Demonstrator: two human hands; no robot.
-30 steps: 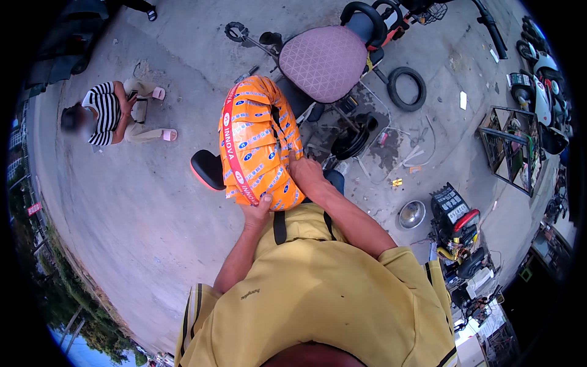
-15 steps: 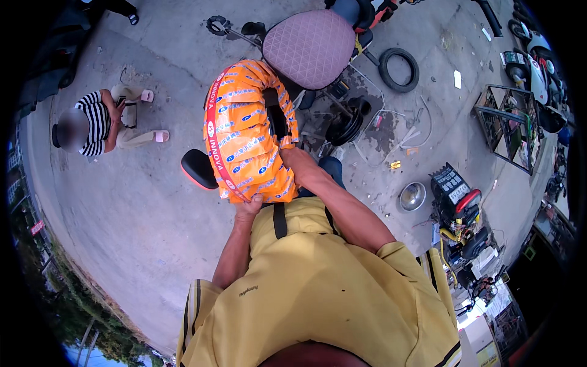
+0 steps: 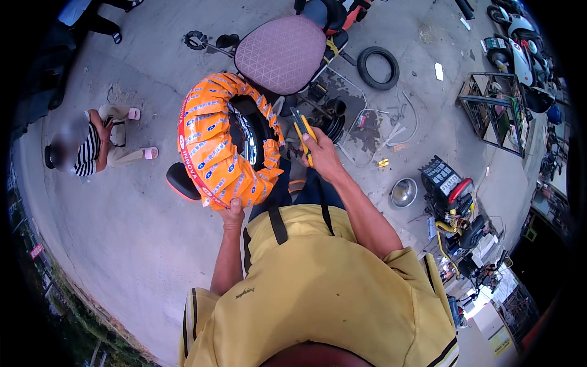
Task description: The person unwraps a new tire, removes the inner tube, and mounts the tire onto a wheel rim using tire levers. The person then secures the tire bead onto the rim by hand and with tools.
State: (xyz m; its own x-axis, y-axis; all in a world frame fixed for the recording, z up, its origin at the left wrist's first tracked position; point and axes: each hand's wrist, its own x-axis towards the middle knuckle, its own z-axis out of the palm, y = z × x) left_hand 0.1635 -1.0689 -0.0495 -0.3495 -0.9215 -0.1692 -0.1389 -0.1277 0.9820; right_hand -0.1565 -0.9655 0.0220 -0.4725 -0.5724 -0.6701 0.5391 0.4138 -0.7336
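Observation:
A tyre (image 3: pixel 211 137) wrapped in printed orange plastic, with a red band along its tread, stands tilted in front of me. Its lower edge is gripped by my left hand (image 3: pixel 232 213), the thumb lying on the wrapping and the other fingers hidden behind it. Dark rubber and a shiny strip show through the tyre's open middle. To the right of it, my right hand (image 3: pixel 322 154) is closed around yellow-handled pliers (image 3: pixel 301 127), whose dark jaws point up and away from me. The pliers are apart from the tyre.
A scooter with a pink quilted seat (image 3: pixel 281 54) stands just ahead. A bare tyre (image 3: pixel 378 68) lies beyond it, and a metal bowl (image 3: pixel 403 192) sits at right near scooter parts (image 3: pixel 449 183). A glass-sided frame (image 3: pixel 496 113) is farther right. A person (image 3: pixel 92 147) sits at left.
My right hand has left the wrapped tyre and now holds pliers beside it. The tyre has shifted left and turned, showing more of its open middle.

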